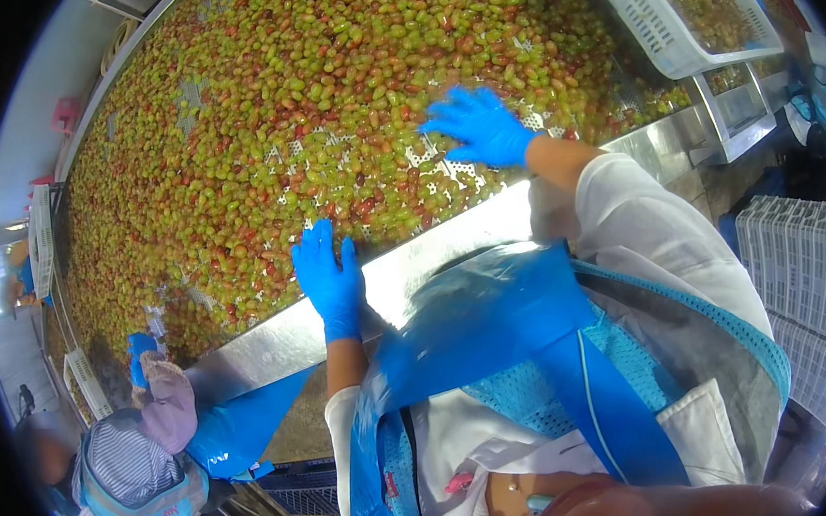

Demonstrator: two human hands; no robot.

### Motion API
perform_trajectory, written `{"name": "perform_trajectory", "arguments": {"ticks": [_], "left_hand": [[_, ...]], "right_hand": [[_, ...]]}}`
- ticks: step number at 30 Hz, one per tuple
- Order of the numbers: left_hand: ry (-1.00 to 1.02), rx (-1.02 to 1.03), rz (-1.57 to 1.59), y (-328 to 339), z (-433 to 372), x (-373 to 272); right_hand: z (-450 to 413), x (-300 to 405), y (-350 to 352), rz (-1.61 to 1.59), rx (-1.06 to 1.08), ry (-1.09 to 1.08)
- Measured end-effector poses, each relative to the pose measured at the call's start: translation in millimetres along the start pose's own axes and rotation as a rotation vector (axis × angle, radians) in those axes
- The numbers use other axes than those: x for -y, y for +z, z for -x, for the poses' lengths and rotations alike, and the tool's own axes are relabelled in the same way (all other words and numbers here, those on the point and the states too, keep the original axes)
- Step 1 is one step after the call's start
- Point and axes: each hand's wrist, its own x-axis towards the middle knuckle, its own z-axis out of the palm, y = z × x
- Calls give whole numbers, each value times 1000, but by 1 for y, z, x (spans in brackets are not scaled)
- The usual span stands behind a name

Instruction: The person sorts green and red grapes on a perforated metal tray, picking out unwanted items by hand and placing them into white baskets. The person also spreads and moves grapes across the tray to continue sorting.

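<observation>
Many small green and reddish oval fruits, which look like grapes or olives, cover a wide perforated metal table. My left hand, in a blue glove, rests with fingers spread at the fruits by the table's near metal rim. Farther right and farther in, my right hand, gloved in blue too, lies palm down over the fruits with its fingers apart. White holes of the perforated surface show just below it. Neither hand is seen holding anything.
A white plastic crate stands at the upper right above a metal bracket. White crates are stacked at the right. A co-worker in blue gloves works at the lower left, near another white crate.
</observation>
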Motion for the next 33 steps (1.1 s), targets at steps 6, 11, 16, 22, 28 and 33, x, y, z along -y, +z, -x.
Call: {"name": "perform_trajectory", "arguments": {"ticks": [6, 11, 16, 22, 28, 33], "left_hand": [[-67, 45, 56, -11, -1, -2], [-47, 44, 86, -14, -5, 6], [-24, 23, 42, -22, -3, 17], [30, -67, 93, -30, -7, 23], [-114, -23, 134, -30, 9, 40], [-38, 10, 77, -38, -4, 42]], "right_hand": [[85, -129, 20, 69, -72, 755], [99, -160, 10, 32, -9, 1339], [-8, -118, 21, -91, -228, 771], [-175, -58, -8, -295, 57, 669], [-250, 94, -26, -49, -23, 170], [-274, 163, 20, -43, -116, -193]]}}
